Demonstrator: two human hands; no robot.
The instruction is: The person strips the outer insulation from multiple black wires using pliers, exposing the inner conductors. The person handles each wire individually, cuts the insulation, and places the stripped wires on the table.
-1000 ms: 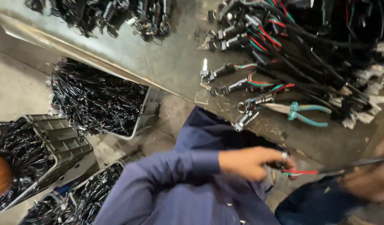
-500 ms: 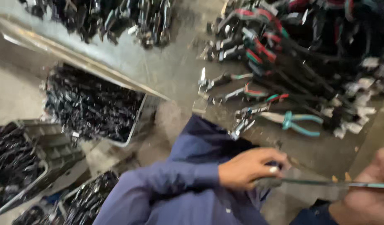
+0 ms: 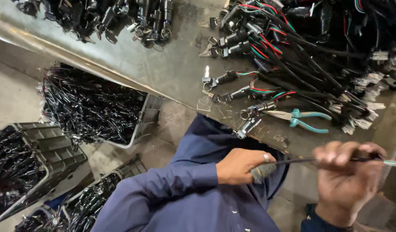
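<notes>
We are looking down over a grey metal surface (image 3: pixel 172 73) and our own two hands working just below its near edge. Our left hand (image 3: pixel 243 165), coming out of a blue sleeve (image 3: pixel 163 193), is closing its fingers (image 3: pixel 267 160) around a grey padded end of a thin black cable (image 3: pixel 301 161); a ring is showing on one finger. Our right hand (image 3: pixel 346 178) is blurred but is wrapping its fingers around the same cable further along, gripping it in a fist. The cable is running level between the two hands, stretched taut, and red, green and white wires (image 3: pixel 393 163) are sticking out past the right fist.

Just beyond the hands, on the surface, we are seeing teal-handled pliers (image 3: pixel 303 119) lying flat. Beside them, toward the left, several black switch assemblies with key rings (image 3: pixel 254 109) are lying in a loose row, their coloured leads trailing into a big heap of black wiring harnesses (image 3: pixel 327 47) that is filling the far right of the surface. A second pile of black parts and keys (image 3: pixel 129 17) is sitting at the far left corner.

Below the surface, on the floor, a grey crate (image 3: pixel 148 118) is holding a mound of black wire pieces. Two more grey crates (image 3: pixel 52 154) near it are also holding black pieces, one partly under our sleeve.
</notes>
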